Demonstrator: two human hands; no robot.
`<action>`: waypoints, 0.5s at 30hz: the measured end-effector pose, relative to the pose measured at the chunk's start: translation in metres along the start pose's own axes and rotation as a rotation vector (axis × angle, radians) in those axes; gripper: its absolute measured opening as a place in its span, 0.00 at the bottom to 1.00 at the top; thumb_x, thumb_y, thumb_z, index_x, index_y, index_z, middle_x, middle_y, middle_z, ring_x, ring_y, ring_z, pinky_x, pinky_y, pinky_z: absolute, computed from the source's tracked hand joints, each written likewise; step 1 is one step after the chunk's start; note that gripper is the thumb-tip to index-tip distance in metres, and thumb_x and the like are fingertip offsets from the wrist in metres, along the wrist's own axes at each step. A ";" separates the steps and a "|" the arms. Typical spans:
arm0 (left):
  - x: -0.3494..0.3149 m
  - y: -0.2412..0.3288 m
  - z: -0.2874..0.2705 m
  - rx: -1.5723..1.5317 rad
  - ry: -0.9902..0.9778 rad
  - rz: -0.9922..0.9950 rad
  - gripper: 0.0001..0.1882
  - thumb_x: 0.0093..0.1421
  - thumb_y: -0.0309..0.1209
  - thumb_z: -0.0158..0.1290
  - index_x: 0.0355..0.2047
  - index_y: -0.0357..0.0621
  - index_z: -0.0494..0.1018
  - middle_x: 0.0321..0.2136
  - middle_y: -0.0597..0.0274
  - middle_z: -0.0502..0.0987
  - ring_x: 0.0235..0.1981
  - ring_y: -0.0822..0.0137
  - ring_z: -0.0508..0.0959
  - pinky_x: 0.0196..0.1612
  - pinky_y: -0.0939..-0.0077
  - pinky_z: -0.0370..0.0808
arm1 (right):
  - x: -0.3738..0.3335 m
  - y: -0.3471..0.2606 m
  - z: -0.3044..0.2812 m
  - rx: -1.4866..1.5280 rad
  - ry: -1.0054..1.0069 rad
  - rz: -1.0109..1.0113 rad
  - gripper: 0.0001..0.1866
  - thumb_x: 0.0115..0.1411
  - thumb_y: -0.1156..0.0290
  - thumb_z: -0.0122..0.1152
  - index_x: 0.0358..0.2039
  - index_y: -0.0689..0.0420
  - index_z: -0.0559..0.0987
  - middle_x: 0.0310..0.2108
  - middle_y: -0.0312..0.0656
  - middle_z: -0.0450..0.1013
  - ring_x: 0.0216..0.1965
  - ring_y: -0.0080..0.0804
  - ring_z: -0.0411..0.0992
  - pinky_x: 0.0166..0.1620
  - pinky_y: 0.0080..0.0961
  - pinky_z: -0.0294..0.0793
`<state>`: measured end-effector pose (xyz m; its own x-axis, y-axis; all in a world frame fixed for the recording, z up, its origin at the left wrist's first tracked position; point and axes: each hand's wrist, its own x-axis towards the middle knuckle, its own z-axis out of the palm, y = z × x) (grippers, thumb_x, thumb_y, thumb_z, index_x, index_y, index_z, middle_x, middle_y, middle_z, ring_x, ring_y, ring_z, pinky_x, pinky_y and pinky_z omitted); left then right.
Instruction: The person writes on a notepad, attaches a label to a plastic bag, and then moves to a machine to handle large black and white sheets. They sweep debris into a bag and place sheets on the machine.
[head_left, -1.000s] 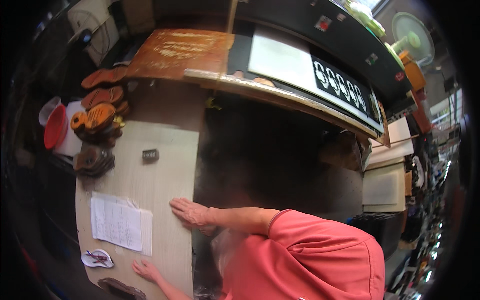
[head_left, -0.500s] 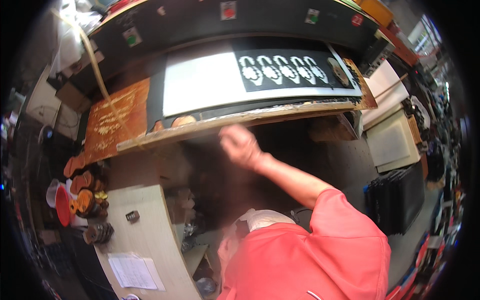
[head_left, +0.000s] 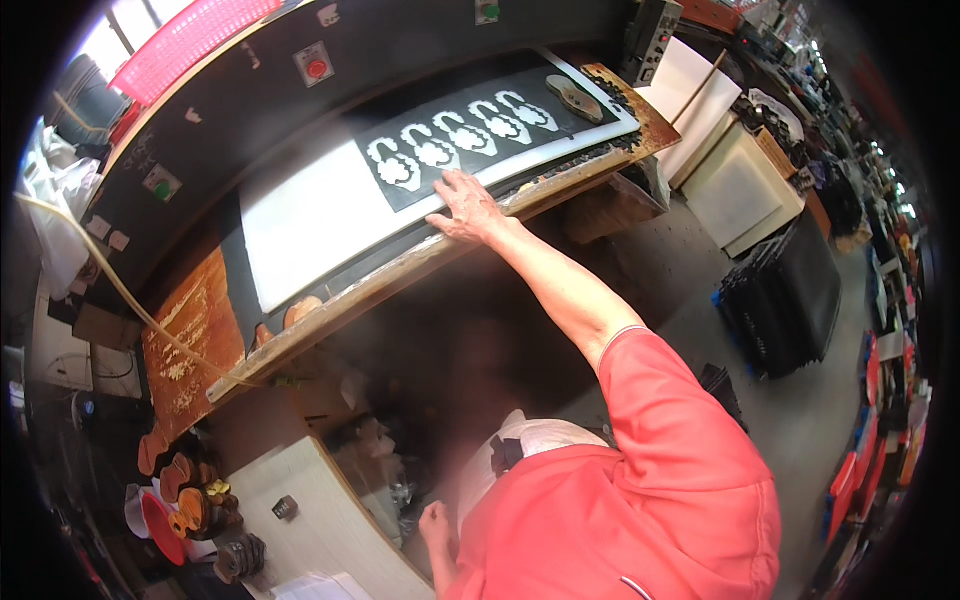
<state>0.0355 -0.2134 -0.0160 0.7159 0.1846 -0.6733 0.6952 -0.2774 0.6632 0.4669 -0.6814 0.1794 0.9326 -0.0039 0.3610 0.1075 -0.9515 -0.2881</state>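
My right hand [head_left: 468, 208] is over the near edge of the bench, fingers spread and holding nothing I can see. Its fingertips reach the dark sheet [head_left: 405, 202] lying on a white board [head_left: 305, 215]. Several white looped cut-out shapes [head_left: 436, 152] run in a row across that sheet. A sole-shaped plate [head_left: 574, 98] rests at the sheet's far right end. Low beside my body, my left hand [head_left: 435, 523] shows only in part. Its fingers are curled in, and no object shows in them.
A wooden rail [head_left: 400, 270] edges the bench, below a dark machine beam with a red button [head_left: 316, 67]. At lower left, a pale side table [head_left: 325, 515] stands near stacked brown shapes [head_left: 200, 510] and a red bowl [head_left: 163, 525]. Black panels [head_left: 785, 295] stand at right.
My right hand has gone from a blurred, loosely curled pose below the rail to spread fingers at the dark sheet. My left hand has come into view. The whole view has turned.
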 end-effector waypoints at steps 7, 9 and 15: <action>0.031 0.051 0.045 0.019 -0.032 0.002 0.15 0.64 0.32 0.56 0.45 0.32 0.80 0.37 0.59 0.83 0.38 0.70 0.79 0.43 0.73 0.77 | 0.016 0.104 -0.054 0.138 0.216 -0.033 0.22 0.62 0.60 0.64 0.49 0.63 0.79 0.52 0.55 0.77 0.55 0.50 0.74 0.62 0.41 0.72; 0.036 0.068 0.068 0.002 -0.021 -0.031 0.15 0.64 0.32 0.56 0.44 0.32 0.80 0.36 0.61 0.82 0.37 0.71 0.78 0.42 0.74 0.76 | 0.032 0.179 -0.085 0.010 0.378 0.042 0.20 0.60 0.61 0.66 0.47 0.62 0.81 0.46 0.54 0.78 0.51 0.47 0.75 0.59 0.41 0.74; 0.063 0.114 0.154 0.220 -0.029 0.083 0.16 0.66 0.38 0.56 0.43 0.38 0.82 0.38 0.54 0.86 0.41 0.67 0.83 0.47 0.70 0.77 | 0.066 0.355 -0.103 -0.199 -0.016 0.389 0.45 0.58 0.41 0.66 0.65 0.63 0.70 0.65 0.59 0.66 0.69 0.55 0.61 0.70 0.47 0.61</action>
<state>0.1505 -0.3782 -0.0329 0.7655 0.1260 -0.6309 0.6011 -0.4895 0.6316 0.5314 -1.0512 0.1927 0.8958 -0.3708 0.2449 -0.3202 -0.9208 -0.2228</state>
